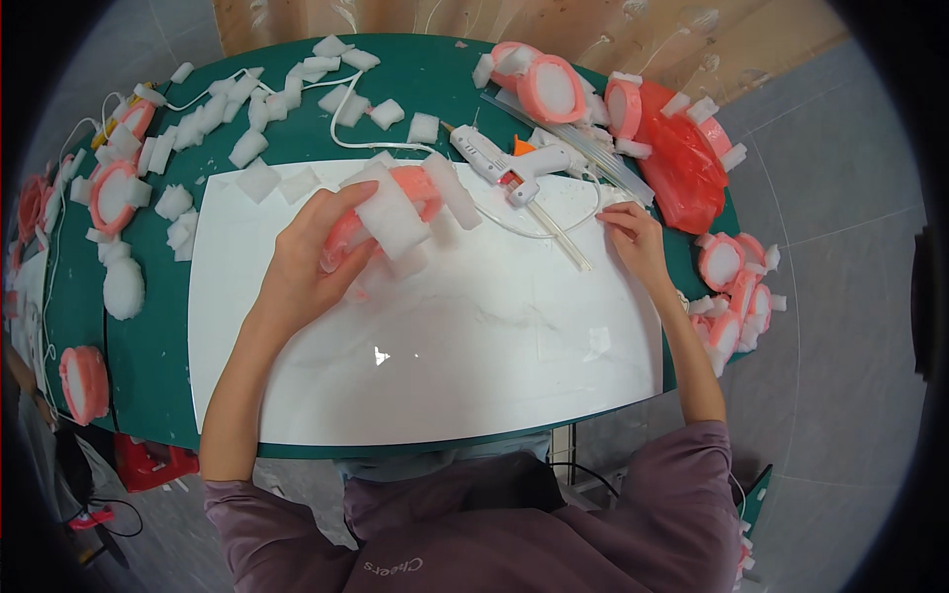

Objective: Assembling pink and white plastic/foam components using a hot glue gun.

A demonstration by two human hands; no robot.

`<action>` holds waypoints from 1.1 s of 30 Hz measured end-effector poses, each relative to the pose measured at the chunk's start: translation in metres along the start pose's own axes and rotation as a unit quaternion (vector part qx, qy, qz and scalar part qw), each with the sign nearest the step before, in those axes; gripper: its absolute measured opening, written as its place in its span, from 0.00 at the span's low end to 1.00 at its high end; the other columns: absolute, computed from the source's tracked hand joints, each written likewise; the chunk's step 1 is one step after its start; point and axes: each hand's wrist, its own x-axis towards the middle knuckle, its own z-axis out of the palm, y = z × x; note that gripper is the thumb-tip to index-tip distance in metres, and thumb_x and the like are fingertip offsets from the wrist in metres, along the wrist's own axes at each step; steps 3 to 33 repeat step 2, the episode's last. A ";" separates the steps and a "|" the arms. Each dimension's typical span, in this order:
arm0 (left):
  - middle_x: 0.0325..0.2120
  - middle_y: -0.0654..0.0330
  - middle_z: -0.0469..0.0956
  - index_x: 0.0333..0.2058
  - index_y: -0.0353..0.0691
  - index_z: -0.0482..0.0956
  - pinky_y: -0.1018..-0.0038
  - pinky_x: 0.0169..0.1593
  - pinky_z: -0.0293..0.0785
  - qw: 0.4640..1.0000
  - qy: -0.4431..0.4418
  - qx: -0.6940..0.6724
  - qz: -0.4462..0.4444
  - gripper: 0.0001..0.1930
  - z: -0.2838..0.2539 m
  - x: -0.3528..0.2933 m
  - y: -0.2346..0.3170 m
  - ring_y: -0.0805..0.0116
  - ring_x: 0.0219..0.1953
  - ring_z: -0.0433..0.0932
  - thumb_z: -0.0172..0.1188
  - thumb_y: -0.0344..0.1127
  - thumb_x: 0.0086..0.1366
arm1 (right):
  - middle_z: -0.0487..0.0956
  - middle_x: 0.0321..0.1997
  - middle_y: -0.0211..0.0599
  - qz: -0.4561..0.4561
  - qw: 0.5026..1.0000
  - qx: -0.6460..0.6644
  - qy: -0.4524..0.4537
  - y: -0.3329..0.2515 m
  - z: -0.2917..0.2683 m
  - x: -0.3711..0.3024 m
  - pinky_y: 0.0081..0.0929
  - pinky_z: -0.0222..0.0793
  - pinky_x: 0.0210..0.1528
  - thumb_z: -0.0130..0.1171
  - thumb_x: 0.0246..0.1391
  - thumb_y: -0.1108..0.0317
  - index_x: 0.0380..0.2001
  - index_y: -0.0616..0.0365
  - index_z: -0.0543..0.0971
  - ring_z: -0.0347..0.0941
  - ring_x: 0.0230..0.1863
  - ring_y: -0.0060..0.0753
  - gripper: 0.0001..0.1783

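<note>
My left hand (321,247) is closed around a pink ring-shaped piece (420,190) with white foam blocks stuck to it, held above the white board (326,395). One foam block (392,219) faces up under my fingers, and another (455,195) juts out on the right. My right hand (636,242) is over the board's right edge, thumb and forefinger pinched together beside the thin looped cord. Whether anything is between those fingertips is too small to make out. A white glue gun (509,163) lies between my hands at the board's far edge, a clear glue stick (561,237) by it.
Loose white foam blocks (213,114) are strewn over the green table (153,366) at the far left. Pink rings with foam (549,89) lie at the back right, others (732,296) at the right edge. A red plastic bag (682,163) and clear sticks (603,158) are nearby.
</note>
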 end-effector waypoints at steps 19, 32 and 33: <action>0.31 0.55 0.70 0.48 0.48 0.64 0.73 0.35 0.70 1.000 0.011 -0.003 0.009 0.27 0.001 0.000 -0.001 0.60 0.32 0.72 0.59 0.23 0.48 | 0.74 0.36 0.38 0.007 1.000 -0.005 -0.013 0.004 0.000 -0.005 0.18 0.66 0.31 0.51 0.39 0.80 0.31 0.60 0.78 0.71 0.31 0.30 0.13; 0.31 0.55 0.70 0.48 0.48 0.64 0.73 0.35 0.70 1.000 0.011 -0.003 0.009 0.27 0.001 0.000 -0.001 0.60 0.32 0.72 0.59 0.23 0.48 | 0.74 0.36 0.38 0.007 1.000 -0.005 -0.013 0.004 0.000 -0.005 0.18 0.66 0.31 0.51 0.39 0.80 0.31 0.60 0.78 0.71 0.31 0.30 0.13; 0.31 0.55 0.70 0.48 0.48 0.64 0.73 0.35 0.70 1.000 0.011 -0.003 0.009 0.27 0.001 0.000 -0.001 0.60 0.32 0.72 0.59 0.23 0.48 | 0.74 0.36 0.38 0.007 1.000 -0.005 -0.013 0.004 0.000 -0.005 0.18 0.66 0.31 0.51 0.39 0.80 0.31 0.60 0.78 0.71 0.31 0.30 0.13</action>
